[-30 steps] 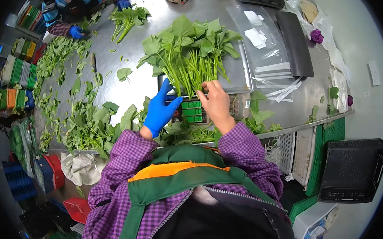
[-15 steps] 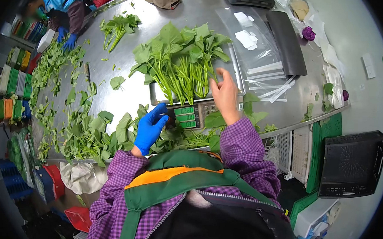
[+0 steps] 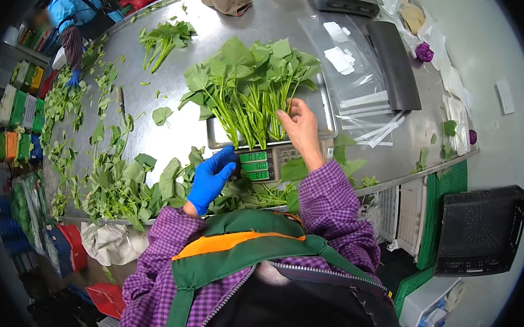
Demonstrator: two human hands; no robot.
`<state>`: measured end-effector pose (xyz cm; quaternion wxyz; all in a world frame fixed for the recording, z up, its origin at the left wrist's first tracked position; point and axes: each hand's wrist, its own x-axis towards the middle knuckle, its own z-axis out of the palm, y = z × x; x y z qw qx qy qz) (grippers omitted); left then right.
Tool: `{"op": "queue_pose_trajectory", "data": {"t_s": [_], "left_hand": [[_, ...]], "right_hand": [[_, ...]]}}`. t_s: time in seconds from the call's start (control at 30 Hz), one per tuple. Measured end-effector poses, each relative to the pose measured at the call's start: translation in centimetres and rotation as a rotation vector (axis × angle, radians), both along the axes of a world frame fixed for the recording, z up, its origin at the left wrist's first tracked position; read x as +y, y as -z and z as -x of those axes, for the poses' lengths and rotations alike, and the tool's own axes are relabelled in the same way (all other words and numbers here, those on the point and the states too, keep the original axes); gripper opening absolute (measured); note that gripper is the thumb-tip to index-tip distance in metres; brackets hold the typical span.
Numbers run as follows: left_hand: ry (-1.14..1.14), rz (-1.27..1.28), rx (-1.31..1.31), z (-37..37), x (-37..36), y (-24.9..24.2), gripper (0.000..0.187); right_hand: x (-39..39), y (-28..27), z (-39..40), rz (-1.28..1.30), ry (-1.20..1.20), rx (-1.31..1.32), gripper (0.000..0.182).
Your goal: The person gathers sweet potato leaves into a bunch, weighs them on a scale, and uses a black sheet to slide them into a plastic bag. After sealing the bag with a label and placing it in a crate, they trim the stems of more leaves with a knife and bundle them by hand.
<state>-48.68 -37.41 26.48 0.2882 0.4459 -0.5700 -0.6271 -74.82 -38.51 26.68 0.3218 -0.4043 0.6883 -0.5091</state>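
Green leafy bunch: I see the stems [image 3: 250, 111] lying on the scale tray [image 3: 331, 123], leaves fanned away from my right hand, cut ends pointing back toward both hands.
Right hand: bare [image 3: 301, 130], fingers curled down onto the bunch at its right edge, lightly pinching or pressing a few stems; half a second ago it was lifted off the greens with fingers spread, and a second ago it sat lower, at the cut ends, so it has come back down further up the stems.
Left hand: blue glove [image 3: 212, 175], fingers relaxed and holding nothing, resting just below the tray's near corner beside the scale display [image 3: 254, 165]; it has slid a little lower than a second ago and stays clear of the tray.
Display: green digits lit, just between my two hands; I cannot read them surely.
Reading of the change: I judge the weighing is under way and the right hand is adjusting the portion, taking or settling stems.
Loose greens: more stems [image 3: 121, 184] heaped on the worktop [image 3: 179, 133] left of the gloved hand.
Bags: clear plastic bags [image 3: 357, 67] beyond the right hand, untouched.
Co-worker: a blue-gloved hand [image 3: 73, 79] far off to the left, among other leaves.
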Motion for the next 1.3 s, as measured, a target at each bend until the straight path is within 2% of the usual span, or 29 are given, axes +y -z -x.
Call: {"op": "queue_pose_trajectory", "data": {"t_s": [0.1, 0.2, 0.33, 0.37, 0.4, 0.5, 0.73, 0.93, 1.0, 1.13, 1.27, 1.3], "left_hand": [[0.006, 0.009, -0.010, -0.1, -0.2, 0.1, 0.044], [0.000, 0.002, -0.029, -0.3, -0.1, 0.2, 0.044], [0.025, 0.001, -0.083, -0.1, 0.0, -0.4, 0.044], [0.020, -0.012, -0.057, -0.2, 0.0, -0.2, 0.045], [0.012, -0.009, -0.053, -0.2, 0.0, -0.1, 0.045], [0.014, 0.013, -0.062, -0.3, 0.0, -0.2, 0.045], [0.008, -0.020, -0.040, -0.7, 0.4, 0.1, 0.047], [0.009, -0.041, 0.020, -0.8, 0.7, 0.7, 0.047], [0.016, -0.017, 0.005, -0.9, 0.7, 0.2, 0.047], [0.019, 0.023, -0.070, -1.2, 0.9, 0.4, 0.046], [-0.009, 0.037, -0.007, -1.4, 1.3, 0.7, 0.046], [-0.009, 0.032, -0.002, -1.4, 1.3, 0.7, 0.046]], "right_hand": [[-0.2, -0.6, -0.6, 0.113, 0.102, -0.148, 0.047], [-0.3, -0.5, -1.0, 0.155, 0.126, -0.165, 0.048], [-0.2, -0.8, -1.4, 0.132, 0.161, -0.159, 0.037], [-0.4, -0.7, -1.5, 0.142, 0.163, -0.162, 0.026], [-0.5, -0.7, -1.5, 0.145, 0.155, -0.159, 0.026], [-0.5, -0.4, -0.9, 0.107, 0.146, -0.282, 0.015], [0.4, -0.7, 0.1, 0.155, 0.094, -0.367, 0.014], [0.3, -0.6, -0.7, 0.206, 0.030, -0.241, 0.013], [0.3, -0.8, -1.0, 0.125, 0.064, -0.374, 0.011], [0.0, 0.4, -1.2, 0.122, 0.032, -0.495, 0.011], [0.3, -0.1, -1.6, 0.122, 0.021, -0.516, 0.011], [0.4, -0.5, -1.6, 0.130, 0.005, -0.452, 0.010]]}}
